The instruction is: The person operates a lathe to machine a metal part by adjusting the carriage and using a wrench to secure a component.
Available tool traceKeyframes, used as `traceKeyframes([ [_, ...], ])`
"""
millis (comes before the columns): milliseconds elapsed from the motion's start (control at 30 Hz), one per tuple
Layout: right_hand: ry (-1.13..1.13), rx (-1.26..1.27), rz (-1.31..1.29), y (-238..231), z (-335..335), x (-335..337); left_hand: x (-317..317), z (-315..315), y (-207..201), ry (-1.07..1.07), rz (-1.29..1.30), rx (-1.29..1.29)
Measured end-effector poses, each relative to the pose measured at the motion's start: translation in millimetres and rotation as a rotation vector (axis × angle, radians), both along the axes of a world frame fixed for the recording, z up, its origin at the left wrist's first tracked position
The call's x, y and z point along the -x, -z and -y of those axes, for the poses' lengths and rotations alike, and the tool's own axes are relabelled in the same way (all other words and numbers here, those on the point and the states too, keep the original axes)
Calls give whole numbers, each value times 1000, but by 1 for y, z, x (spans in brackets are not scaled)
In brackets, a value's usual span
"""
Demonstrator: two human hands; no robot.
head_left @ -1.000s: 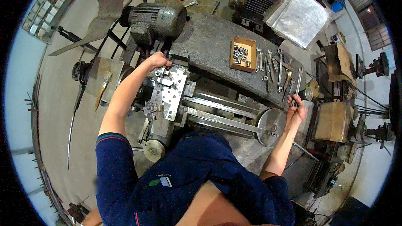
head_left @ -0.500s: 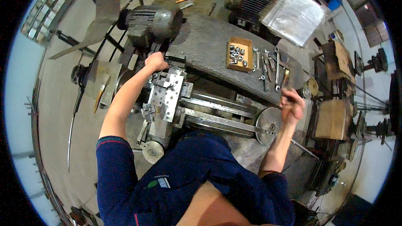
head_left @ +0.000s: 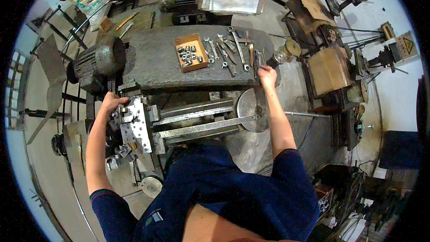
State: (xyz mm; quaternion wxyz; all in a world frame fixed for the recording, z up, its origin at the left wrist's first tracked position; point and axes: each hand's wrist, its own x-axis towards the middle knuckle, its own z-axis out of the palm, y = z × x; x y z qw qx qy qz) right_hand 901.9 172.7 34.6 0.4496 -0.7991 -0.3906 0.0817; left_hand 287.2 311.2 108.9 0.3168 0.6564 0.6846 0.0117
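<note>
My left hand [head_left: 113,102] is at the left end of the machine, fingers curled against small metal parts beside the drilled steel plate [head_left: 139,127]. What its fingers close on is hidden. My right hand [head_left: 267,76] reaches to the bench's right end, thumb and fingertips pressed together at the lower ends of several slim tools [head_left: 256,60]. Which piece it pinches, if any, I cannot make out. Left of it lie a long combination wrench [head_left: 239,51], a hammer [head_left: 251,53] and smaller wrenches [head_left: 214,48].
A cardboard box [head_left: 194,66] of metal nuts or sockets sits on the dark bench [head_left: 154,62]. An electric motor [head_left: 101,60] stands at its left. Below it are steel rails [head_left: 197,112] and a round disc [head_left: 251,110] with a linkage bar. Tins [head_left: 291,49] stand beyond the right end.
The view has swung, so the bench now appears further left. My right hand has gone from loosely raised above the disc to the slim tools. My left hand stays by the drilled plate.
</note>
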Motion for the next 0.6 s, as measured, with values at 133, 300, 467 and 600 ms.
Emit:
traceKeyframes([
  [133, -68, 98, 365, 22, -8, -13, 9, 0, 3, -65, 197, 163],
  [300, -195, 355, 544, 22, -15, -6, 9, -3, 8, 5, 51, 80],
  [467, -151, 434, 595, 20, -15, 3, -3, -11, 3, 23, -199, 75],
  [600, -128, 496, 568, 8, -12, 7, -20, -7, -10, 77, -413, -4],
])
